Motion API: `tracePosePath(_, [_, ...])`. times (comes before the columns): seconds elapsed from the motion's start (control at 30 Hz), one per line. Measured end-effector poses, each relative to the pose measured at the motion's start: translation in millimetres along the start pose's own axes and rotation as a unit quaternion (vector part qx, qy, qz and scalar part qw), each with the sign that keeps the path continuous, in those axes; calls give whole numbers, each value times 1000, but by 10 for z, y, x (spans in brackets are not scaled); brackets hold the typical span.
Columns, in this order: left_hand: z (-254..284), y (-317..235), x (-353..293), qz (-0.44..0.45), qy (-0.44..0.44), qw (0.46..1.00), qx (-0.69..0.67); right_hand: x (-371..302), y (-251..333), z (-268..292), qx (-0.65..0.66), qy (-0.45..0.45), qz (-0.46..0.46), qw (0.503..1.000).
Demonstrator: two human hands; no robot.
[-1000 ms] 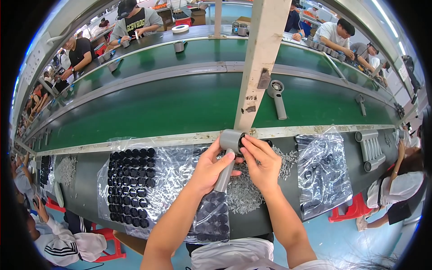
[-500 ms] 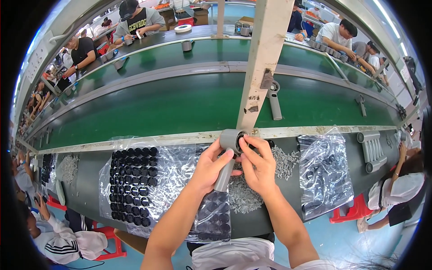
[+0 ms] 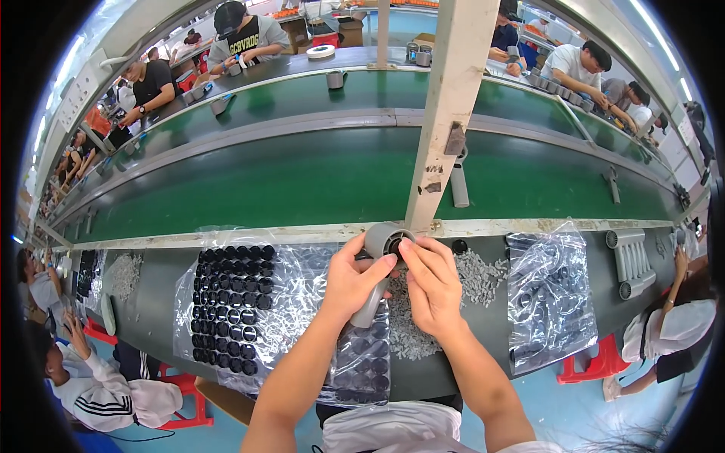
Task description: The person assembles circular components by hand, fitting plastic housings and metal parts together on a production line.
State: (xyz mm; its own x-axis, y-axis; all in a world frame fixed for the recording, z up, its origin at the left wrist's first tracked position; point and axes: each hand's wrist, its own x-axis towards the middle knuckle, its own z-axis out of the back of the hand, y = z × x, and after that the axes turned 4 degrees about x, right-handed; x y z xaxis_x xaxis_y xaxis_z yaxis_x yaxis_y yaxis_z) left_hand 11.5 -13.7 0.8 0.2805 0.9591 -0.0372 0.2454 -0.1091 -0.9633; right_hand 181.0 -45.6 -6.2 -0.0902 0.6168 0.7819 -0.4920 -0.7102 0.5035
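A grey handheld fan body (image 3: pixel 381 235), with a round hollow head and a tube handle, is in my left hand (image 3: pixel 349 283). Its handle slants down toward me, and the open face of the head is turned to the right, showing spokes inside. The fingertips of my right hand (image 3: pixel 434 291) are pinched together at that opening; whatever is between them is hidden. Below my hands lies a heap of small grey plastic pieces (image 3: pixel 411 336). A single black round part (image 3: pixel 459 246) sits just beyond my right hand.
Rows of black round caps (image 3: pixel 234 298) lie on clear plastic at left. A plastic bag of dark parts (image 3: pixel 551 302) and several grey fan bodies (image 3: pixel 634 260) are at right. Beyond the ledge runs a green conveyor belt (image 3: pixel 264 181); a post (image 3: pixel 445 113) rises ahead. Co-workers sit around.
The fan body has tilted, so its open face shows more and its handle leans further left. My right fingertips have moved slightly lower and left at the opening. The view has shifted a little.
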Motion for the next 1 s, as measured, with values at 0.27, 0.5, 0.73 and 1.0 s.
tracePosePath(0.27, [18, -3, -11, 18, -24, 997, 69, -42, -52, 59, 111, -10, -63, 992])
tracePosePath(0.5, [-45, 84, -65, -71, 24, 993, 91, -39, -75, 85, 428, 2, -359, 829])
tracePosePath(0.73, [-31, 84, -68, -144, 21, 970, 193, -75, -61, 128, 479, 43, -398, 781])
tracePosePath(1.0, [-12, 36, -90, -170, 32, 963, 208, -77, -8, 68, 490, 10, -377, 786])
